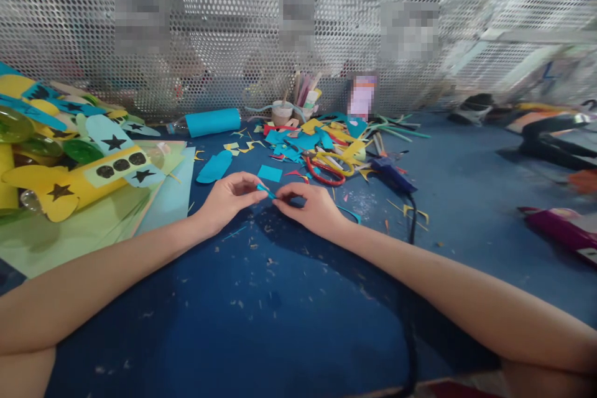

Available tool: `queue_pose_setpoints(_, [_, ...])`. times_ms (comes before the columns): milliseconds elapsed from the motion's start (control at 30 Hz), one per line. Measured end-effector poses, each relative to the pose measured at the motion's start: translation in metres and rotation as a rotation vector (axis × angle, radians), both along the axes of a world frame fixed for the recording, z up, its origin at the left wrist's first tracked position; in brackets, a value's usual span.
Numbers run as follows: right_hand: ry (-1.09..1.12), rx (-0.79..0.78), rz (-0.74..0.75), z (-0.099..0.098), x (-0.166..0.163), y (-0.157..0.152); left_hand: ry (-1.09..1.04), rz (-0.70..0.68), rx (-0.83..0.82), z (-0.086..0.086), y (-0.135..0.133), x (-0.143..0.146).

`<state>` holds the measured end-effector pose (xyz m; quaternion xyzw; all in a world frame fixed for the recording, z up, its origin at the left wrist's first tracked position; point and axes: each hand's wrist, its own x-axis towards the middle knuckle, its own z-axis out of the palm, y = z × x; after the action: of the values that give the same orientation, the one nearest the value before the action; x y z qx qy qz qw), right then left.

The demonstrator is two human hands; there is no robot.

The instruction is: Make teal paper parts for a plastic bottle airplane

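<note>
Between my two hands, over the middle of the blue table, is a small strip of blue paper (265,191), narrow and seemingly folded or rolled. The fingertips of my left hand (236,196) pinch its left end. On its other end, the thumb and fingers of my right hand (311,204) are closed. A flat blue paper square (270,173) lies just beyond the fingers. Left of it rests a blue paper piece with a rounded end (214,166). Scissors with red and yellow handles (330,168) lie behind my right hand among paper scraps.
Coloured scraps (298,140) are heaped at the back, by a cup of sticks (282,113). A blue-wrapped bottle (212,123) lies back left. Yellow paper-covered bottle planes (88,183) sit on paper sheets (175,189). A glue gun (392,174) trails its cord at right. Perforated metal closes the back.
</note>
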<state>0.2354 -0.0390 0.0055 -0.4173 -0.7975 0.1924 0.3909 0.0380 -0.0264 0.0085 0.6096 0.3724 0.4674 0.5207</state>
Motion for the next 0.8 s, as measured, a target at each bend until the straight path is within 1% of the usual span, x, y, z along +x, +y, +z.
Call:
queue_pose_setpoints(267, [0.004,0.154,-0.038,0.0018,0.003,-0.0012,0.049,-0.017,0.02,0.0013,-0.0009,-0.0012])
queue_pose_setpoints(533, [-0.006,0.169,0.053,0.0009,0.0042,-0.0013,0.123,-0.046,0.066,0.0039,-0.0043,-0.0006])
queue_pose_setpoints(800, [-0.014,0.235,0.057,0.0002,0.0059,-0.0003,0.136,-0.054,0.118,0.0035,-0.0054,-0.0008])
